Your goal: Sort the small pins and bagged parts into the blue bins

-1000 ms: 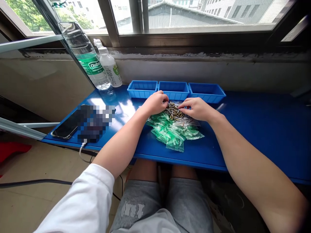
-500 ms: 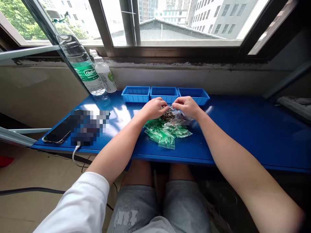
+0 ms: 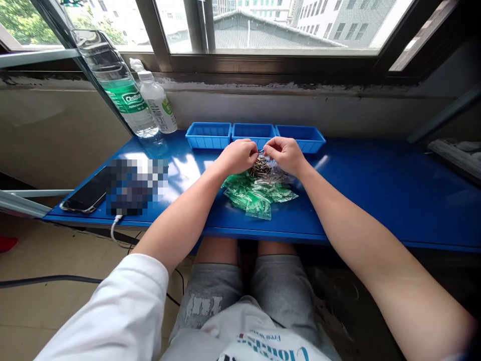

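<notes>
My left hand is closed in a pinch above a heap of small brass-coloured and dark metal pieces that look like screws. Facing it from the other side, my right hand is also pinched, its fingertips almost meeting the left ones. A tiny dark bit shows between the two sets of fingertips, too small to name. In front of the heap lie several green-tinted clear plastic bags. Clear plastic bags with small pieces lie under my right hand.
Three blue bins stand in a row behind my hands on the blue table. To the left are a large water bottle, a smaller white bottle, a black phone and a blurred item with a white cable.
The view has tilted down a little, so the table sits higher. My fingertips have come closer together, and a tiny dark bit now shows between them.
</notes>
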Motion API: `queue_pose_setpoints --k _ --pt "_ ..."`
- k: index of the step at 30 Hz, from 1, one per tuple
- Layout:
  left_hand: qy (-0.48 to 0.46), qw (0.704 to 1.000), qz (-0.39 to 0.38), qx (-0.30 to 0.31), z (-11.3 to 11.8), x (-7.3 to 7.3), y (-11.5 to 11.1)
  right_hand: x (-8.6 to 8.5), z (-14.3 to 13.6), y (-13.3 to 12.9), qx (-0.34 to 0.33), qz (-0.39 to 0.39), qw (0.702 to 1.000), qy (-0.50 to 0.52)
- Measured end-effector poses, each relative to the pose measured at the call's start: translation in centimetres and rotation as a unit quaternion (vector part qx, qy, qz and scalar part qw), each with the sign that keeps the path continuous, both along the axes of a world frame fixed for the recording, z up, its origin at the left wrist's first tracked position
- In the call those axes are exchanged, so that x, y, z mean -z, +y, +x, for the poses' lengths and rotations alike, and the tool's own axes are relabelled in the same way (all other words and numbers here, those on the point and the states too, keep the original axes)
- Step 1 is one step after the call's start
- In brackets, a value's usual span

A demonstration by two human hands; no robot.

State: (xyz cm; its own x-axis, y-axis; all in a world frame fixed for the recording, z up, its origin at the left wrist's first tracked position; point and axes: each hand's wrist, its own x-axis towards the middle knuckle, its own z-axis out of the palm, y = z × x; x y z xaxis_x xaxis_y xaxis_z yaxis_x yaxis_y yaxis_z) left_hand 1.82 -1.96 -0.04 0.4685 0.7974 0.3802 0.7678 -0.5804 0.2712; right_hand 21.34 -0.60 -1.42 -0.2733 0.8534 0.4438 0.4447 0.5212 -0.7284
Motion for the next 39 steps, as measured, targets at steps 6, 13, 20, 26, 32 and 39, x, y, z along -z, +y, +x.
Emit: queue_pose_setpoints --k 6,13,20,26,32,39 --pt "-0.011 1.0 0.01 -0.019 -0.3 -0.1 0.1 -0.1 0.5 0.2 0.017 0.034 0.996 -0.079" --pt "-0.027 0.999 0.035 -0.012 -0.5 0.2 0.3 -0.3 0.6 0.0 0.018 0.056 0.99 -0.129" --pt "-0.04 0.998 0.047 -0.004 -0.7 0.5 0.7 -0.6 0.8 0.1 0.022 0.064 0.992 -0.109" --pt "-0.053 0.998 0.031 -0.006 -0.6 0.6 1.0 -1.0 0.7 0.1 0.016 0.054 0.991 -0.118" --pt "-0.039 0.999 0.024 -0.022 -0.4 0.8 1.1 -1.0 0.6 0.0 0.013 0.054 0.985 -0.162" --pt "-0.002 0.999 0.035 -0.037 -0.5 0.2 0.4 -1.1 0.7 -0.1 -0.016 0.051 0.985 -0.164"
